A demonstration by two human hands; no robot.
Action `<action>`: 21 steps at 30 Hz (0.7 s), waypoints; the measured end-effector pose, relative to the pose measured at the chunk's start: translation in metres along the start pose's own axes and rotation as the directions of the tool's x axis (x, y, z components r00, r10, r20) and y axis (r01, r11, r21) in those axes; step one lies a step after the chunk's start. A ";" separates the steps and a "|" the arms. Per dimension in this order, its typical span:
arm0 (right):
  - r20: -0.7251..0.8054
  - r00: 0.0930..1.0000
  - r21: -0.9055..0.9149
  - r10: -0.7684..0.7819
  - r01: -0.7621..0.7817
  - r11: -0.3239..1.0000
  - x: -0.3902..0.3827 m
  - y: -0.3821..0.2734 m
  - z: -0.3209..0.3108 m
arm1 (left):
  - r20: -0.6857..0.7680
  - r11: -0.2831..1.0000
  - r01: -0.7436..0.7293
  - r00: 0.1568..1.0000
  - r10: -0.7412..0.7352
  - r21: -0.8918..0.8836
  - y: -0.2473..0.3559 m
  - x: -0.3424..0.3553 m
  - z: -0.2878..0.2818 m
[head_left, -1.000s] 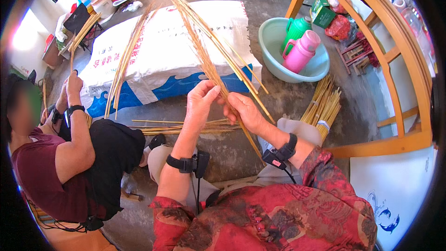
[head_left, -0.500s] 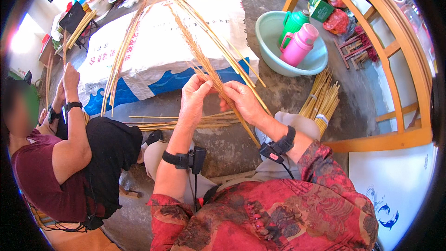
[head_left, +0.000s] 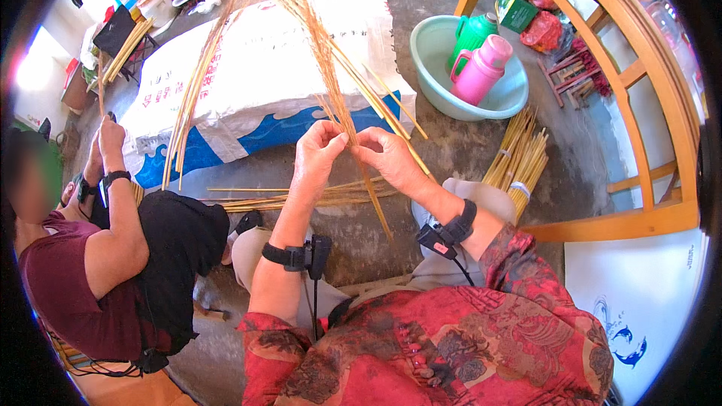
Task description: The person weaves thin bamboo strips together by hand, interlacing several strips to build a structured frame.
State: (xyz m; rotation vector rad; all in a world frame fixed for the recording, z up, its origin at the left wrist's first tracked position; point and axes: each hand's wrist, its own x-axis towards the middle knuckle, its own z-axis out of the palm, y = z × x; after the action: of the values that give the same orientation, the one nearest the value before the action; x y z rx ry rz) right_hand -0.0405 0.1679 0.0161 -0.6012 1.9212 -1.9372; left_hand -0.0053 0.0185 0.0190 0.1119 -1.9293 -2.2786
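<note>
A dry, feathery stalk bundle [head_left: 331, 75], straw-brown and brush-like at its far end, stands between my hands. My left hand [head_left: 320, 154] pinches it from the left with thumb and forefinger. From the right, my right hand [head_left: 382, 154] pinches the same spot, its fingertips almost meeting the left ones. The thin lower stem [head_left: 376, 207] slants down below my hands toward the floor. Beyond it, loose long stalks [head_left: 361, 83] lie across a white sack-cloth cover [head_left: 256, 53], and another bunch of stalks [head_left: 197, 90] rests farther left on it.
At left a seated person [head_left: 98, 256] holds a stalk upright. A pale green basin [head_left: 429, 75] holds a green flask [head_left: 474, 34] and a pink flask [head_left: 481, 71]. Tied stalk bundles [head_left: 519, 162] stand by my right knee. A wooden frame [head_left: 632, 105] borders the right; more stalks [head_left: 278, 201] lie on the floor.
The stalk bundle has swung more upright, its lower stem moving left. My right hand has shifted slightly left, closer to my left hand.
</note>
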 end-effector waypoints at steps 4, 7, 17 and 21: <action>0.032 0.998 -0.200 -0.056 0.061 0.978 0.003 -0.003 -0.005 | 0.012 0.997 -0.048 0.999 0.049 -0.053 0.005 -0.001 0.005; 0.007 1.000 -0.157 0.009 -0.007 0.988 0.004 -0.014 -0.016 | 0.015 0.995 -0.062 0.998 0.063 -0.079 0.010 -0.003 0.010; -0.195 0.980 0.189 -0.035 0.072 0.979 0.014 -0.026 -0.040 | 0.143 0.979 0.097 0.982 -0.124 0.180 -0.005 -0.007 0.009; -0.283 0.959 0.287 -0.019 0.103 0.952 0.016 -0.032 -0.050 | 0.215 0.963 0.229 0.943 -0.256 0.141 -0.007 -0.011 0.016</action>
State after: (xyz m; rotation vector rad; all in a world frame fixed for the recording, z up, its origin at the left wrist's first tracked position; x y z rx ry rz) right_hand -0.0787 0.2032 0.0494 -0.3176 1.7200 -2.4018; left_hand 0.0022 0.0367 0.0147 0.1074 -2.2800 -2.4274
